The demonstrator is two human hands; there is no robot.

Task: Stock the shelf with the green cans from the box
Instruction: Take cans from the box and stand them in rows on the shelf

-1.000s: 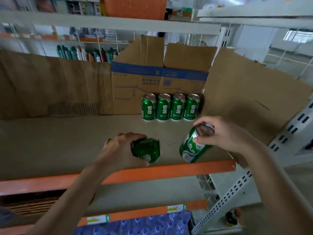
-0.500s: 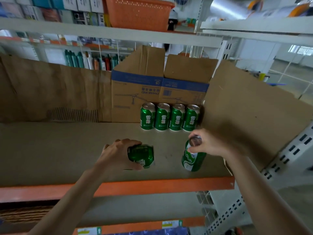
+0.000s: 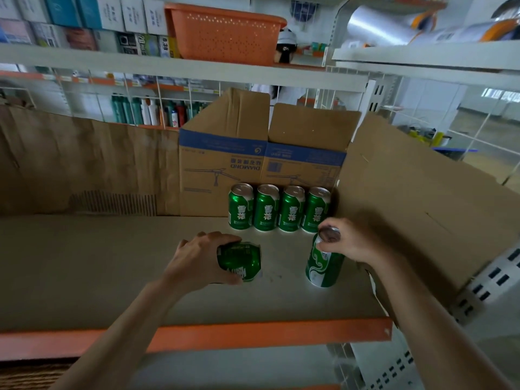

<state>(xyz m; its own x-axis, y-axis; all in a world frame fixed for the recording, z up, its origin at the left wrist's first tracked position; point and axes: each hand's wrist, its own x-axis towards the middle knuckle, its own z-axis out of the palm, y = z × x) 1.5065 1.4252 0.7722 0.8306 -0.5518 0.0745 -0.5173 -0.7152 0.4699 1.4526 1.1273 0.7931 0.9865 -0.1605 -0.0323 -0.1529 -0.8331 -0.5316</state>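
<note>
Head view: left hand [image 3: 197, 260] fingers [image 3: 216, 238] wrap one green can [image 3: 240, 261], right hand [image 3: 354, 240] fingers [image 3: 333, 224] pinch another can [image 3: 323, 266] by its rim on the shelf [image 3: 112, 263]; pushed carelessly toward 12 o'clock, either could topple the standing row [image 3: 278, 209].

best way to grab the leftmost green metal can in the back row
Probably take the leftmost green metal can around its upper wall, from the front-left: it stands upright, the cardboard box backs it and a neighbouring can crowds its right.
</note>
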